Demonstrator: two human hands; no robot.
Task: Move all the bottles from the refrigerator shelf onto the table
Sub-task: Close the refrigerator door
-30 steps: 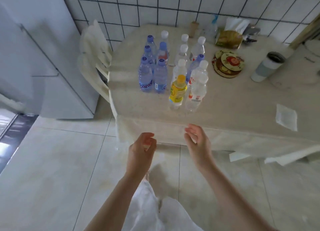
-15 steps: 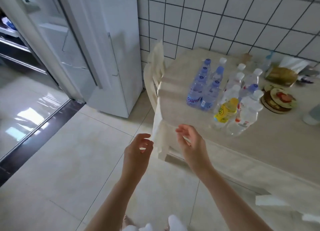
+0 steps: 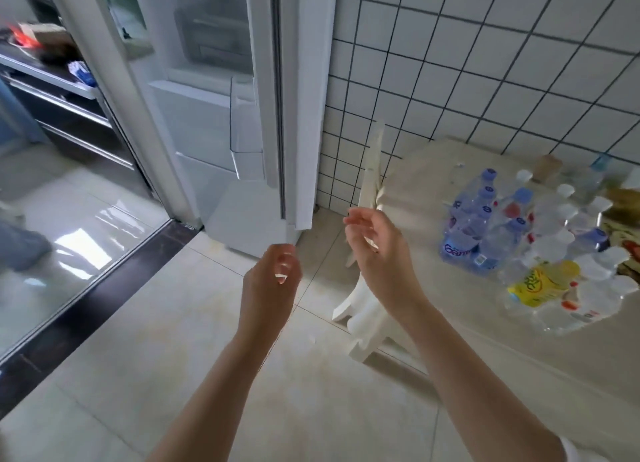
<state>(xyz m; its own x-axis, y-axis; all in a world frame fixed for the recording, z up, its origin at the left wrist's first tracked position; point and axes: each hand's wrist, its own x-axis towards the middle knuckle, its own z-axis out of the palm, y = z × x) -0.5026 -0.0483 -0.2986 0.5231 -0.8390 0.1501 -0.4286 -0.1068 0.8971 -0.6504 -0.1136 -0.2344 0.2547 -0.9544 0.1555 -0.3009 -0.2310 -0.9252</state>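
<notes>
Several plastic bottles [image 3: 512, 226], most clear with blue or white caps, stand packed together on the beige table [image 3: 429, 170] at the right. One yellow-labelled bottle [image 3: 543, 283] is at the front of the group. The white refrigerator [image 3: 298, 115] stands at upper centre with its door [image 3: 204, 122] swung open; its door bins look bare and the inner shelves are out of sight. My left hand [image 3: 272, 283] and my right hand [image 3: 375, 243] hang over the floor between the refrigerator and the table. Both hold nothing, fingers loosely curled and apart.
A white plastic chair [image 3: 372, 184] is tucked against the table's left side, just behind my right hand. White tiled wall [image 3: 485, 63] behind. A dark threshold strip [image 3: 104, 281] crosses the floor at left, with a metal rack [image 3: 59, 90] beyond it.
The view has swung left from the table toward the refrigerator, whose open door now fills the upper centre. Both hands stay raised and hold nothing throughout.
</notes>
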